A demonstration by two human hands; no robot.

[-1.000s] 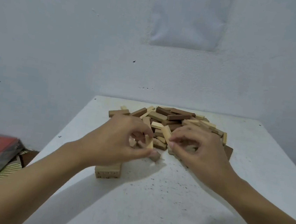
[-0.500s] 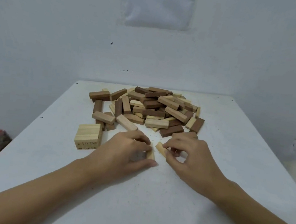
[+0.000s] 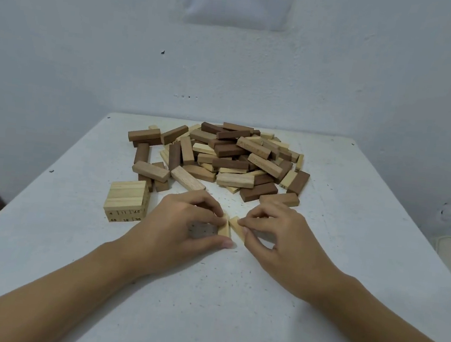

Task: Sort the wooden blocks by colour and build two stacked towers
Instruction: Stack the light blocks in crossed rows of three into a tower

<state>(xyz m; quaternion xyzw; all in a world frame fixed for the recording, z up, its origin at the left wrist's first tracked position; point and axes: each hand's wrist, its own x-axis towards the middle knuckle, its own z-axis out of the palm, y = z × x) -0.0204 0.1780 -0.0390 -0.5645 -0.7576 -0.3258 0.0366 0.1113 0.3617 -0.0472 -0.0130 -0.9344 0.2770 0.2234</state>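
1. Pinching: left hand (image 3: 185, 222) grips left block (image 3: 224, 229), right hand (image 3: 281, 238) grips right block (image 3: 236, 227); far ends probably touching.
2. Both long axes roughly 12–6 o'clock.
3. Pale stack (image 3: 125, 198) at 9 o'clock of both; left hand nearer.

Your pile of wooden blocks (image 3: 228, 157) lies in a loose heap, with dark brown, light brown and pale ones all mixed up and pointing every way. Just beside its near left edge sits a small neat stack of pale blocks (image 3: 126, 202), two layers high, with little numbers on the ends that face you. Nearer to you, your left hand (image 3: 182, 222) pinches the left pale block (image 3: 224, 228) and your right hand (image 3: 276, 232) pinches the right pale block (image 3: 237, 227), their far ends close together.
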